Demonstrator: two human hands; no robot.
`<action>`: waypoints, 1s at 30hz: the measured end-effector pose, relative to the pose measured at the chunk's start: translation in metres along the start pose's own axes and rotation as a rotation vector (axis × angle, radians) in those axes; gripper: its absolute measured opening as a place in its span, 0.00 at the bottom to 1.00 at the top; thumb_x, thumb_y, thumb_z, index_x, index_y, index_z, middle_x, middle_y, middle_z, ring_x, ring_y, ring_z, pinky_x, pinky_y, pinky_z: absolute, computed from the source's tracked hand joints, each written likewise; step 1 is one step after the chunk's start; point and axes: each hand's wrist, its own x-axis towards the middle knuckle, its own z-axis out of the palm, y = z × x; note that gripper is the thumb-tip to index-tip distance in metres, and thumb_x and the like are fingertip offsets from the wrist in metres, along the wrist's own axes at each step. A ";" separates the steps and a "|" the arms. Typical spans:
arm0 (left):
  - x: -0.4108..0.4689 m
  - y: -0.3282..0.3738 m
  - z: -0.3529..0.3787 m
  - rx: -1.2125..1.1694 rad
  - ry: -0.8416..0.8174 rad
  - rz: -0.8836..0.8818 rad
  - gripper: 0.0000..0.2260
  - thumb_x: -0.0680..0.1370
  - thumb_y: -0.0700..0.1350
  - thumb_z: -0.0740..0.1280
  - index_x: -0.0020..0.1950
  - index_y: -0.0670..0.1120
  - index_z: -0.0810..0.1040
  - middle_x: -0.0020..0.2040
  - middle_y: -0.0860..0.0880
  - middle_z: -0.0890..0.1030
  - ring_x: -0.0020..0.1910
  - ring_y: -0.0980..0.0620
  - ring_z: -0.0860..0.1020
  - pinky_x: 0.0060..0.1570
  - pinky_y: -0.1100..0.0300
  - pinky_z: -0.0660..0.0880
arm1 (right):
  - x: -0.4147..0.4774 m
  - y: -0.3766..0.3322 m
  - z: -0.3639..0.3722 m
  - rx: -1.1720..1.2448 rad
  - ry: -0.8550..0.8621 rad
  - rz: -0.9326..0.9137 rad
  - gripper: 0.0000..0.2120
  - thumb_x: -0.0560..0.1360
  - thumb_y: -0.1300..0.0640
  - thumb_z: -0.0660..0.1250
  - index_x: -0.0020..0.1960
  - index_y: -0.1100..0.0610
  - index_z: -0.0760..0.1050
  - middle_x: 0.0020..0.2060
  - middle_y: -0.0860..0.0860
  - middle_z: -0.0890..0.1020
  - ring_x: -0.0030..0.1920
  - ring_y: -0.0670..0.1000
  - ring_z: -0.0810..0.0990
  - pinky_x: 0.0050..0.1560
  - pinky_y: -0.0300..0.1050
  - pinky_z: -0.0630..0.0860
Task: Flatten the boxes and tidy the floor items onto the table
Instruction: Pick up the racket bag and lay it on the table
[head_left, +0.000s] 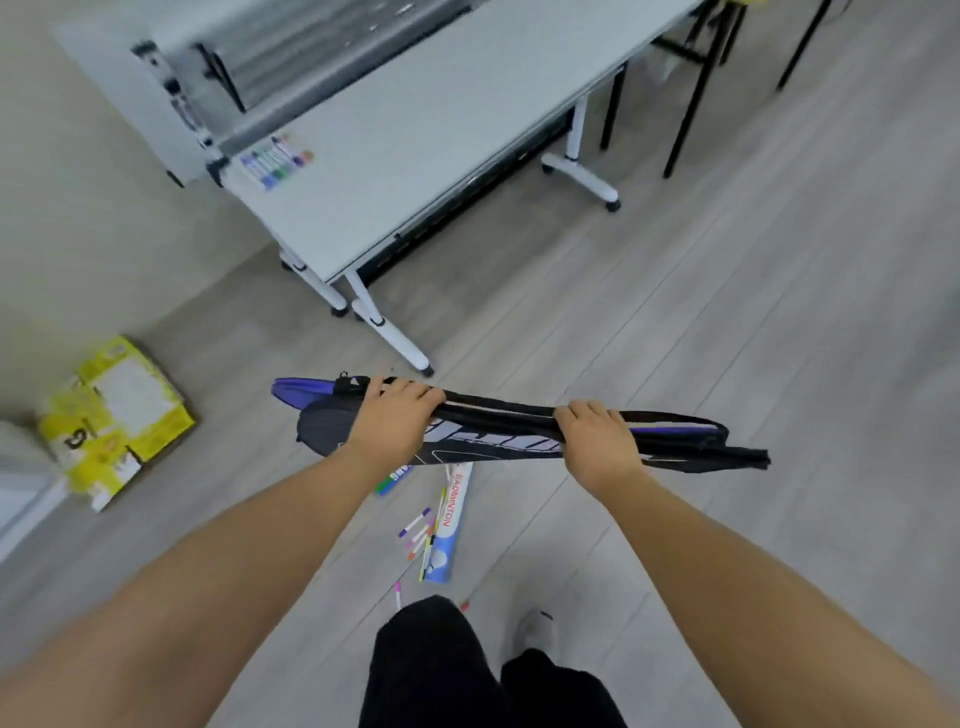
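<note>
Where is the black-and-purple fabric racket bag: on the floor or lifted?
Lifted: left hand and right hand grip the racket bag in mid-air.

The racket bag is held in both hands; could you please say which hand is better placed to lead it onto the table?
Probably the left. The left hand grips the racket bag near its wide end, closer to the table; the right hand holds the narrow end, farther away.
</note>
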 end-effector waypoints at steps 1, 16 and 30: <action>0.009 0.008 -0.021 0.009 0.024 -0.001 0.13 0.77 0.42 0.68 0.60 0.54 0.76 0.55 0.54 0.80 0.57 0.47 0.77 0.72 0.41 0.59 | 0.001 0.011 -0.022 -0.002 0.015 0.007 0.18 0.74 0.62 0.64 0.63 0.54 0.71 0.56 0.52 0.76 0.59 0.57 0.74 0.59 0.51 0.70; 0.286 0.104 -0.154 0.064 0.100 -0.026 0.16 0.75 0.38 0.66 0.59 0.53 0.74 0.52 0.53 0.77 0.55 0.46 0.77 0.73 0.44 0.59 | 0.163 0.246 -0.204 -0.089 0.108 0.012 0.15 0.75 0.61 0.63 0.60 0.51 0.70 0.55 0.49 0.77 0.57 0.54 0.74 0.57 0.49 0.70; 0.575 0.169 -0.228 0.063 0.080 -0.164 0.15 0.75 0.38 0.66 0.60 0.51 0.74 0.52 0.51 0.77 0.52 0.47 0.77 0.60 0.52 0.68 | 0.391 0.471 -0.313 -0.164 0.136 -0.162 0.12 0.78 0.58 0.61 0.61 0.52 0.71 0.56 0.50 0.77 0.58 0.55 0.74 0.59 0.49 0.69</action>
